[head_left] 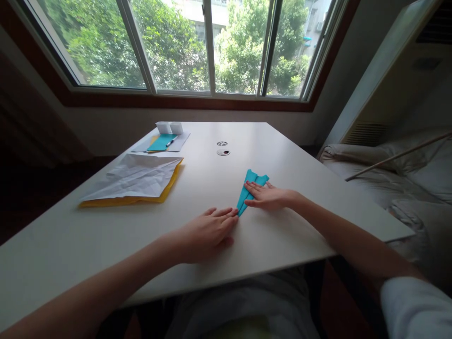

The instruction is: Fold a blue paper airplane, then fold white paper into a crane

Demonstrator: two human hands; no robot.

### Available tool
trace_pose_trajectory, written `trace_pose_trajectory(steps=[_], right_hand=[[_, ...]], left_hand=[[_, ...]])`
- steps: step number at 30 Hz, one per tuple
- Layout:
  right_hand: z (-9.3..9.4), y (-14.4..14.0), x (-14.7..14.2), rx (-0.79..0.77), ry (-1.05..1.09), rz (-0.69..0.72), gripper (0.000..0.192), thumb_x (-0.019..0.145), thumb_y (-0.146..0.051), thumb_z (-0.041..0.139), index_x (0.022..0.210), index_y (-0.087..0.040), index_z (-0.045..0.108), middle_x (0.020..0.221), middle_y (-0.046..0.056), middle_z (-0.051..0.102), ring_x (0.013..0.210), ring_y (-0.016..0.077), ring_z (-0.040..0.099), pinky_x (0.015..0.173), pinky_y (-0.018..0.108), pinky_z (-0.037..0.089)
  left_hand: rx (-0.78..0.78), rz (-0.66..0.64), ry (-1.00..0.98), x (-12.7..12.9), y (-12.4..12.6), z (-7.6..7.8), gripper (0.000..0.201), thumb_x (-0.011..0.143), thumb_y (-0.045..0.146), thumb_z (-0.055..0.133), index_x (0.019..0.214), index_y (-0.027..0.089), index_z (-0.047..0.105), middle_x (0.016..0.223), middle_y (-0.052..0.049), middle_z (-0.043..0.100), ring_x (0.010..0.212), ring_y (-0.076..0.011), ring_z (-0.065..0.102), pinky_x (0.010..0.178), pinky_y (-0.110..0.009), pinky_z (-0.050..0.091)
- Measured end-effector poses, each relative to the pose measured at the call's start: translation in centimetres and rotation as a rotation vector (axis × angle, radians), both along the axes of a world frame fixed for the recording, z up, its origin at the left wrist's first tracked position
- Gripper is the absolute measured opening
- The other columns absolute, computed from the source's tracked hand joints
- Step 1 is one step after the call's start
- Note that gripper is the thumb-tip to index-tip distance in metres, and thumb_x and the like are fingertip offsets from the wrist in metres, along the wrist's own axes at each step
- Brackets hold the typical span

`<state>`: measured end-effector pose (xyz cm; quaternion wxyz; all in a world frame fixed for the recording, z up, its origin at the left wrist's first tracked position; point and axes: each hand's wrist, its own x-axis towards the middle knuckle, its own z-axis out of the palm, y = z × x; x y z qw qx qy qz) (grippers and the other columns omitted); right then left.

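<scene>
A folded teal paper (251, 184), long and pointed like a paper plane, lies flat on the white table (289, 160). My right hand (268, 196) presses flat on its middle and right side, fingers stretched out toward the left. My left hand (208, 231) lies flat on the table with its fingertips touching the paper's near pointed tip. Neither hand grips the paper; both push it down.
A crumpled white sheet on yellow paper (136, 181) lies at the left. Farther back are a teal sheet with a pen (162, 142) and two small white cups (169, 127). Two round inserts (222, 148) sit mid-table. A bed (406, 179) stands right.
</scene>
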<state>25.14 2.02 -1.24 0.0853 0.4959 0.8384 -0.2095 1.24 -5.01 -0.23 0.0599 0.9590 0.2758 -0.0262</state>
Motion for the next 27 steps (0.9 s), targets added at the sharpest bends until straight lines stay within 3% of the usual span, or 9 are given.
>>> trace_pose_trajectory(steps=[6,11,16,20,24,27], right_hand=[[-0.4,2.4,1.2,0.058,-0.051,-0.139,0.087,0.078,-0.073,0.013,0.144,-0.018,-0.001,0.150,0.003,-0.002,0.137,0.0277,0.000,0.108,0.053,0.002],[-0.9,2.9,2.3,0.090,-0.019,-0.108,0.086,0.079,-0.072,0.020,0.144,-0.018,0.005,0.150,0.006,0.004,0.137,0.0289,0.005,0.109,0.051,0.009],[-0.7,3.0,3.0,0.254,0.038,0.012,0.082,0.077,-0.066,0.041,0.139,-0.014,0.030,0.145,0.014,0.027,0.132,0.0308,0.026,0.105,0.042,0.027],[0.0,2.7,2.5,0.428,0.044,0.076,0.059,0.077,-0.059,0.050,0.119,-0.019,0.055,0.126,0.012,0.052,0.116,0.0301,0.046,0.095,0.040,0.039],[0.1,2.4,2.0,0.458,0.019,0.041,0.051,0.079,-0.056,0.049,0.114,-0.020,0.056,0.118,0.012,0.056,0.108,0.0281,0.051,0.087,0.039,0.043],[-0.1,2.3,1.9,0.457,0.009,0.024,0.052,0.080,-0.057,0.047,0.116,-0.021,0.054,0.119,0.011,0.056,0.108,0.0281,0.051,0.084,0.038,0.045]], left_hand=[[0.039,-0.049,-0.083,0.1,0.0,0.2,0.036,0.087,0.026,0.042,0.121,0.014,0.046,0.131,-0.015,0.048,0.124,-0.0229,0.041,0.100,-0.038,0.034],[0.088,-0.018,-0.145,-0.4,0.6,0.0,0.027,0.088,0.026,0.042,0.111,0.017,0.053,0.124,-0.011,0.055,0.116,-0.0215,0.049,0.099,-0.035,0.036],[0.105,0.148,-0.104,-1.9,2.5,0.3,0.022,0.087,0.027,0.041,0.099,0.019,0.058,0.103,-0.009,0.064,0.102,-0.0229,0.057,0.087,-0.035,0.043],[0.059,0.294,-0.135,-2.4,3.5,0.4,0.021,0.086,0.031,0.040,0.096,0.020,0.055,0.090,-0.007,0.063,0.085,-0.0221,0.060,0.071,-0.032,0.045],[-0.025,0.448,-0.258,-2.0,3.5,0.2,0.023,0.084,0.037,0.043,0.100,0.022,0.049,0.094,-0.006,0.062,0.081,-0.0215,0.059,0.068,-0.032,0.045],[-0.132,0.494,-0.350,-1.7,3.5,-0.2,0.025,0.081,0.039,0.047,0.098,0.022,0.048,0.096,-0.005,0.061,0.077,-0.0190,0.059,0.066,-0.031,0.045]])
